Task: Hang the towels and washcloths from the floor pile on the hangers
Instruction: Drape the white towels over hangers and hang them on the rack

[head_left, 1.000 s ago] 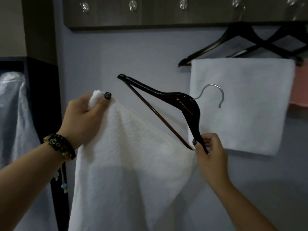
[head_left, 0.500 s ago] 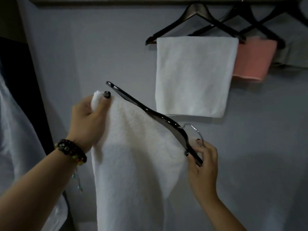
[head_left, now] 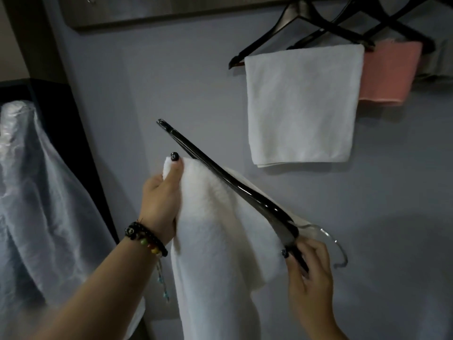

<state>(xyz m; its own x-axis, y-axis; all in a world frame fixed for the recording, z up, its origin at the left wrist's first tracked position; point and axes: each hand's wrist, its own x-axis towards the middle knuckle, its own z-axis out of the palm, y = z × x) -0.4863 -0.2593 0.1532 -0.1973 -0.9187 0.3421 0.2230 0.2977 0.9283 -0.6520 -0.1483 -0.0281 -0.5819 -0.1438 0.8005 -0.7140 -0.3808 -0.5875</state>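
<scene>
— Against the grey wall, mid-task: what step is this?

— Threading. The left hand (head_left: 160, 204) grips a bunched corner of a white towel (head_left: 215, 241), thumb over the top, fingers (head_left: 175, 168) curled round the cloth. The right hand (head_left: 310, 271) pinches the lower end of a black hanger (head_left: 228, 185), which slants up to the left and ends just above the left thumb. Its metal hook (head_left: 335, 246) curves out just right of the right fingers.

— Where is the towel?

— Draped between both hands, apparently passing under the hanger's arm, most of it hanging below the left fingers. Whether it already sits over the bar cannot be told.

— The next move?

— By my reading, draw the corner through and over the bar, even out both sides, then level the hanger and lift its hook to the wooden rack (head_left: 171, 11), up and right of both hands.

— Anything hung already?

— A folded white towel (head_left: 301, 106) and a pink cloth (head_left: 389, 72) hang on dark hangers (head_left: 306, 23) above the right fingers. No baskets or bins show; the floor pile is out of view.
</scene>
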